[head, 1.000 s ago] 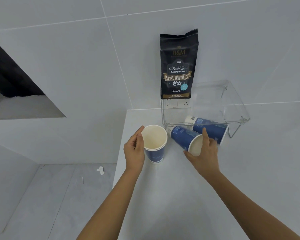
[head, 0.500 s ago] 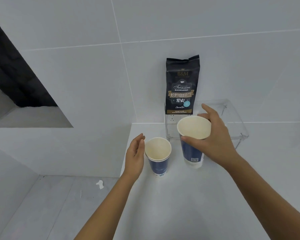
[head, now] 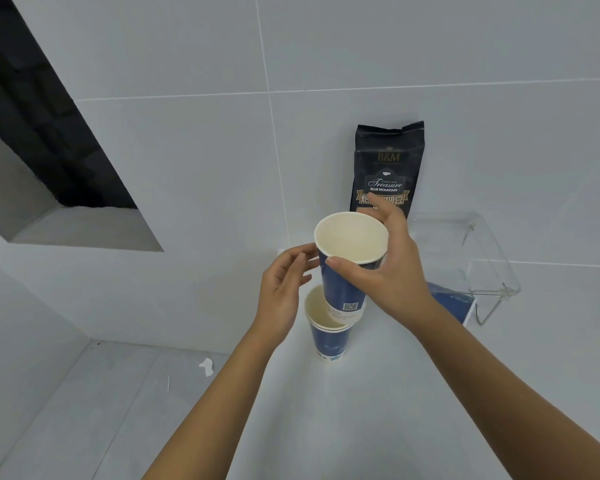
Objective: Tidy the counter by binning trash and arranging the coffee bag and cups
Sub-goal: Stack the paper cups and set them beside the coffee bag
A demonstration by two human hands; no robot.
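White counter (head: 378, 410); coffee bag (head: 388, 161) behind cups (head: 347, 271)

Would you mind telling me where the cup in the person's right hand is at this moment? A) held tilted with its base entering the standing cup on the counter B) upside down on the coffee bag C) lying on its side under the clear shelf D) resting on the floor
A: the right hand grips the upper cup near its rim, tilted, its base dipping into the standing cup.
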